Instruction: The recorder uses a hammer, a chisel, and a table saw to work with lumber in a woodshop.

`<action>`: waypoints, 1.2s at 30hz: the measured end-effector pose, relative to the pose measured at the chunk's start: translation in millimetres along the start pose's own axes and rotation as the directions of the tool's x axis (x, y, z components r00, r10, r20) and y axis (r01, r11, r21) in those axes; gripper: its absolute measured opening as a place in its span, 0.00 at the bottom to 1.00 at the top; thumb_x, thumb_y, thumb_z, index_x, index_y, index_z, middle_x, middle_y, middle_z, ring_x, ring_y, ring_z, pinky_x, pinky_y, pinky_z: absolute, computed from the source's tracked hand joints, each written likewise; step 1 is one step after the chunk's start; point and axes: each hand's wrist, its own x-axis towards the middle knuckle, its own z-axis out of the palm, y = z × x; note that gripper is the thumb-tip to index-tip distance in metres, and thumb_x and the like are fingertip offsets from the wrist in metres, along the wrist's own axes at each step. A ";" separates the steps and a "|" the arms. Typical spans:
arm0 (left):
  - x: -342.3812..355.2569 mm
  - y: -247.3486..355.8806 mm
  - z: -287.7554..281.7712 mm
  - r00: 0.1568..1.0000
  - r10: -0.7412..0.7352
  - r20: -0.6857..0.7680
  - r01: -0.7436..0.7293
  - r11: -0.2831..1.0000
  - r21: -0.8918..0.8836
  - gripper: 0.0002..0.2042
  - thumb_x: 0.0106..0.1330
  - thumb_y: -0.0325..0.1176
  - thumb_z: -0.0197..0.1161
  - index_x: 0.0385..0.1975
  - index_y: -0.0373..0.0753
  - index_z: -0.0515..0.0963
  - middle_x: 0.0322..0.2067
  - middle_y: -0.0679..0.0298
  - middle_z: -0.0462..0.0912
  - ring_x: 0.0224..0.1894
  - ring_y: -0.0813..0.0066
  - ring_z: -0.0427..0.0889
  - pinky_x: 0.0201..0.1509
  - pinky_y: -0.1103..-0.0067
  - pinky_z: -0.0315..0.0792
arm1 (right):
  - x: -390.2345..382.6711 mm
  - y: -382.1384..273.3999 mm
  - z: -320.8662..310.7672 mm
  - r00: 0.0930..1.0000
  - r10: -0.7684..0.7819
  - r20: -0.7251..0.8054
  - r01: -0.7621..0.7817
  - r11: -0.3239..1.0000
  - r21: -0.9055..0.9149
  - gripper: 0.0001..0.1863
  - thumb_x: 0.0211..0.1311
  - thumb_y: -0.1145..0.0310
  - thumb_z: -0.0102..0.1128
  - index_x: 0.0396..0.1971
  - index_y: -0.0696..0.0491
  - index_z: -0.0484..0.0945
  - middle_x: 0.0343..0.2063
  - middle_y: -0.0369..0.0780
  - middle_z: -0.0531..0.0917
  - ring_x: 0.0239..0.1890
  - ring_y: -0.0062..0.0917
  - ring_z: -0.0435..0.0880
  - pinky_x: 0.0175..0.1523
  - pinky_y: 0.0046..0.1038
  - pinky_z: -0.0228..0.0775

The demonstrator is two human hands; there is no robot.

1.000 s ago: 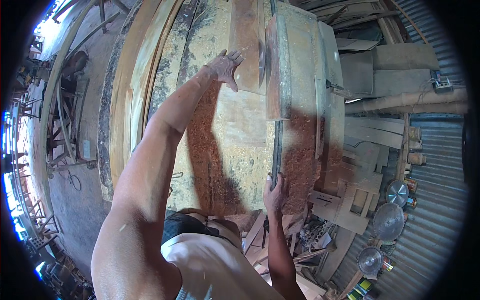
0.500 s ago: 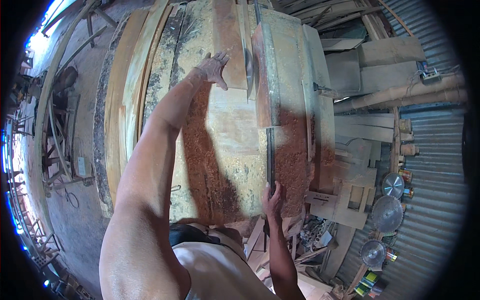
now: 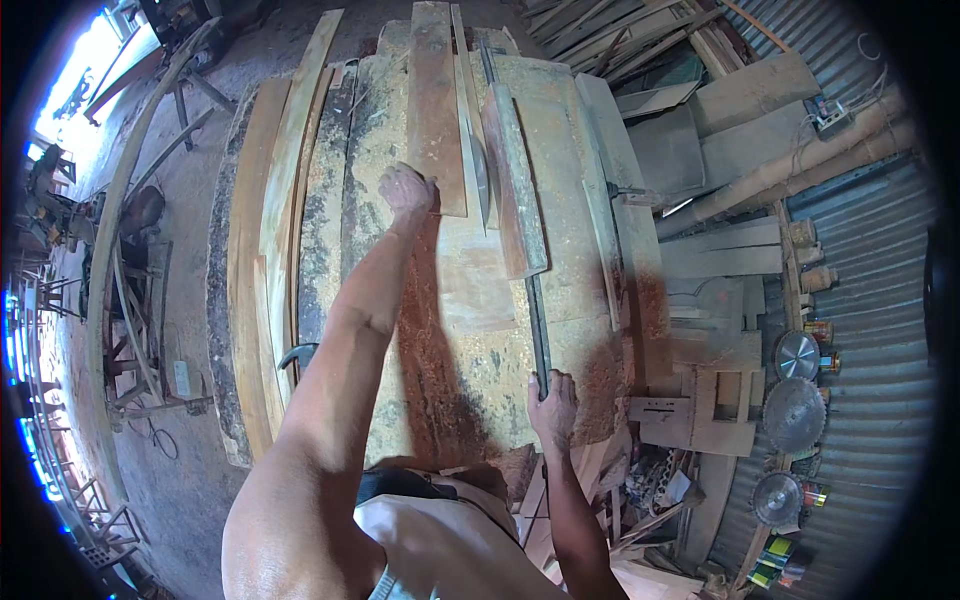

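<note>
My left hand is curled beside the left edge of a reddish-brown wooden board, near the board's close end. Its thumb side meets the edge; what the fingers close on, if anything, is hidden. The board lies on a worn, sawdust-strewn saw table. To its right, a thin saw blade rises through the top, next to a narrow wood strip. Beyond the blade stands a long worn fence. My right hand is wrapped round the near end of a dark metal bar running under the fence.
Long planks lie along the table's left side, with a dark curved metal piece by my left forearm. Round saw blades hang along the corrugated wall at right. Timber offcuts are piled at the far right.
My left hand has moved off the board's end to its left edge, its spread fingers now curled. My right hand stays on the bar. The whole view has shifted slightly.
</note>
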 end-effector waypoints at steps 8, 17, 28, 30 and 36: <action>39.6 -73.6 -7.7 0.918 -0.146 0.369 0.258 0.926 -0.277 0.38 0.64 0.66 0.78 0.50 0.28 0.91 0.52 0.38 0.92 0.57 0.42 0.92 0.61 0.56 0.85 | -9.7 27.1 15.5 1.000 0.015 -0.023 -0.013 0.996 0.092 0.22 0.76 0.50 0.68 0.56 0.52 0.80 0.52 0.48 0.82 0.59 0.47 0.83 0.58 0.56 0.77; -168.8 -198.5 -104.9 0.926 -0.064 0.371 0.093 0.994 -0.063 0.38 0.75 0.68 0.65 0.42 0.28 0.88 0.46 0.28 0.89 0.51 0.29 0.91 0.54 0.47 0.83 | 212.0 3.2 -121.2 0.920 -0.036 -0.390 0.223 0.867 0.445 0.18 0.89 0.65 0.57 0.67 0.60 0.80 0.57 0.54 0.90 0.61 0.38 0.93 0.64 0.38 0.86; -120.8 -139.3 -57.5 0.999 -0.008 -0.038 0.004 0.993 -0.115 0.49 0.78 0.67 0.60 0.85 0.32 0.58 0.84 0.36 0.59 0.88 0.37 0.51 0.91 0.42 0.38 | 643.7 -311.8 -26.2 0.855 -0.425 0.296 0.472 0.876 -0.104 0.21 0.67 0.54 0.69 0.44 0.58 0.92 0.44 0.56 0.92 0.55 0.54 0.91 0.61 0.50 0.81; -121.2 -142.7 -53.1 0.999 -0.019 -0.030 0.015 0.992 -0.122 0.49 0.78 0.66 0.61 0.85 0.31 0.58 0.84 0.36 0.59 0.88 0.37 0.51 0.91 0.42 0.37 | 688.9 -323.7 23.5 0.828 -0.455 0.327 0.522 0.840 -0.152 0.23 0.67 0.53 0.69 0.47 0.58 0.92 0.47 0.55 0.93 0.55 0.52 0.92 0.61 0.49 0.83; -115.2 -142.3 -57.1 1.000 -0.022 0.010 0.023 0.995 -0.096 0.50 0.77 0.65 0.64 0.85 0.32 0.58 0.84 0.36 0.59 0.89 0.39 0.51 0.91 0.42 0.36 | 747.0 -341.2 130.6 0.818 -0.313 0.483 0.480 0.835 -0.271 0.22 0.70 0.60 0.68 0.56 0.58 0.91 0.54 0.54 0.93 0.59 0.47 0.93 0.63 0.46 0.86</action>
